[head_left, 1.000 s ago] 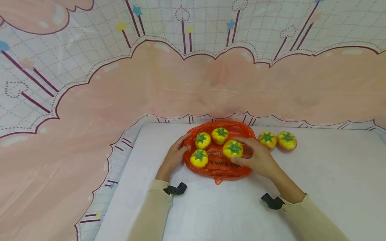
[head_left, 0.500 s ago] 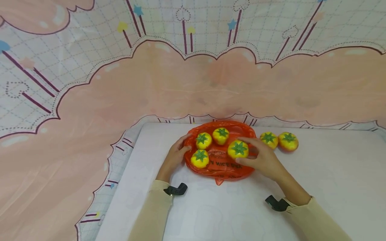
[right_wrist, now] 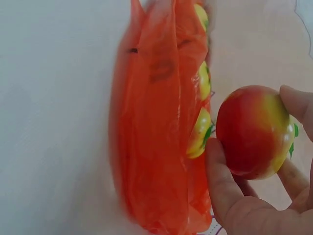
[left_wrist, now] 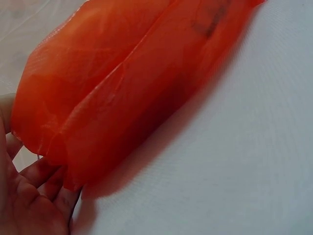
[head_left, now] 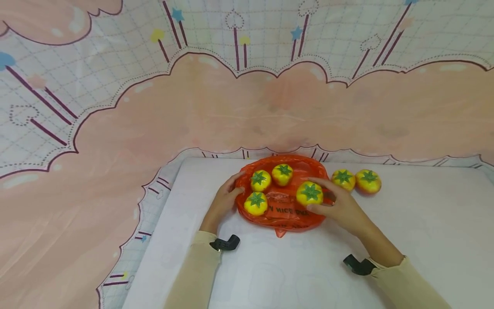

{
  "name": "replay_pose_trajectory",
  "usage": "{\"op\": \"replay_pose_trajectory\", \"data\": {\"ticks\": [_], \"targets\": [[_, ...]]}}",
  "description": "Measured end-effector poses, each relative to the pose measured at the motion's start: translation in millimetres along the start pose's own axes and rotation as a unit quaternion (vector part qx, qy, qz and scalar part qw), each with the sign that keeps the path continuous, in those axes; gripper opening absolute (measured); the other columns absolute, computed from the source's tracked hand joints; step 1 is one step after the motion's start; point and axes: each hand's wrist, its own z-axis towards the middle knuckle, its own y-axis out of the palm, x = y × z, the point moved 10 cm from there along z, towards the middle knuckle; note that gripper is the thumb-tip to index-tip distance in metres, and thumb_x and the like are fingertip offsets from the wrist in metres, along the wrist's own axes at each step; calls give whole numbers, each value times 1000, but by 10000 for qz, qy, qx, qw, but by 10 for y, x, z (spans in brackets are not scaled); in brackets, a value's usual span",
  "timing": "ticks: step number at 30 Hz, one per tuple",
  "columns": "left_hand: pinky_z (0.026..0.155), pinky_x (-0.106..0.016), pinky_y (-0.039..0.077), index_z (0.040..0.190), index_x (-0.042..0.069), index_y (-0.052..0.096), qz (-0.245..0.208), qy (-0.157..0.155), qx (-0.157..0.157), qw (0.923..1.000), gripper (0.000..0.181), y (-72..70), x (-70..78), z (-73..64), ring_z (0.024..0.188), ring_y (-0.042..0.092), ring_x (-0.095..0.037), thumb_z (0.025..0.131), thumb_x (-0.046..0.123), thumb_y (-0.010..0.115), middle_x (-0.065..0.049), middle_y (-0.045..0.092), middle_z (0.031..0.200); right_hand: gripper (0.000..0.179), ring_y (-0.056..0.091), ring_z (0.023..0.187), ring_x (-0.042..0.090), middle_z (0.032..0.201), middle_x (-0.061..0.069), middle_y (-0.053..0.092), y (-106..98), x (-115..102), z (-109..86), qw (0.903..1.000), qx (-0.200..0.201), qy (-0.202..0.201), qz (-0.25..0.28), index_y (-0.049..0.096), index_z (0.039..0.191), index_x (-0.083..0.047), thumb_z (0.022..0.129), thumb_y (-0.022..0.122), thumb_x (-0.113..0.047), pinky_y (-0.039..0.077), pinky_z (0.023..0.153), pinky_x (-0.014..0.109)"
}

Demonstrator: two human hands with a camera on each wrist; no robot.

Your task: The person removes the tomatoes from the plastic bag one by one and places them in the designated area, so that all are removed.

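Note:
A red plastic bag [head_left: 283, 225] with dark lettering lies spread open on the white table. Inside it are three yellow fruits with green star-shaped tops: a rear fruit [head_left: 282, 174], a left fruit [head_left: 260, 180] and a front fruit [head_left: 256, 203]. At its left rim, my left hand [head_left: 225, 196] holds the bag's edge; in the left wrist view some fingertips are hidden by the plastic. My right hand [head_left: 343, 208] grips another such fruit [head_left: 310, 194] over the bag's right part. The right wrist view shows this fruit [right_wrist: 252, 132] red underneath, between thumb and fingers, above the bag's rim.
Two more of these fruits sit side by side on the table, right of the bag: a nearer one [head_left: 343, 178] partly behind my right hand and a farther one [head_left: 368, 181]. A patterned cloth backdrop [head_left: 247, 111] rises behind the table [head_left: 270, 274].
My right hand has shifted slightly to the right with the fruit in its grip. The left hand, the bag and the other fruits have stayed in place.

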Motion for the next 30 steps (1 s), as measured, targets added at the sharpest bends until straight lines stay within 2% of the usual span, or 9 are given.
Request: {"op": "replay_pose_trajectory", "data": {"ticks": [3, 9, 11, 16, 19, 25, 30], "targets": [[124, -47, 32, 145, 40, 54, 19, 42, -8, 10000, 49, 5, 8, 5, 152, 36, -21, 100, 22, 55, 7, 41, 161, 70, 43, 141, 39, 158, 11, 40, -3, 31, -17, 9999, -88, 25, 141, 48, 151, -28, 89, 78, -39, 49, 108, 59], [125, -48, 31, 146, 36, 54, 55, 219, 38, 9997, 50, -12, 46, -1, 153, 35, -22, 100, 18, 55, 5, 42, 161, 74, 48, 136, 46, 163, 14, 27, 0, 102, -46, 9966, -300, 216, 733, 43, 154, -26, 90, 78, -32, 62, 92, 36], [124, -49, 32, 147, 36, 53, 74, 196, 35, 9998, 50, -10, 38, -1, 153, 35, -23, 100, 19, 55, 5, 42, 161, 74, 46, 137, 49, 164, 15, 26, -17, 120, -61, 9959, -318, 252, 803, 41, 155, -24, 91, 77, -30, 61, 92, 37], [123, -48, 33, 146, 38, 53, 60, 136, 9, 9999, 50, 8, 14, 7, 152, 36, -23, 100, 20, 55, 6, 42, 161, 76, 36, 143, 56, 165, 18, 25, -93, 164, -105, 9966, -275, 418, 654, 37, 157, -24, 92, 76, -33, 55, 102, 55], [124, -48, 32, 146, 39, 53, 54, 144, -15, 9999, 50, 16, 14, 11, 152, 36, -22, 100, 20, 56, 6, 42, 161, 77, 34, 144, 57, 167, 17, 21, -144, 178, -124, 9966, -212, 503, 621, 36, 158, -25, 92, 75, -35, 53, 103, 59], [124, -48, 31, 146, 38, 53, 50, 204, 7, 9998, 50, 2, 38, 3, 152, 36, -23, 100, 19, 55, 5, 42, 161, 75, 37, 142, 54, 169, 14, 15, -195, 184, -145, 9956, -137, 485, 791, 36, 158, -25, 94, 74, -34, 58, 98, 46], [123, -48, 33, 145, 40, 53, 61, 92, 5, 9999, 49, 10, 19, 1, 152, 36, -22, 101, 21, 56, 7, 41, 161, 74, 40, 140, 51, 166, 16, 21, -235, 200, -197, 9938, -122, 542, 967, 36, 158, -23, 95, 72, -32, 61, 92, 32]]}}
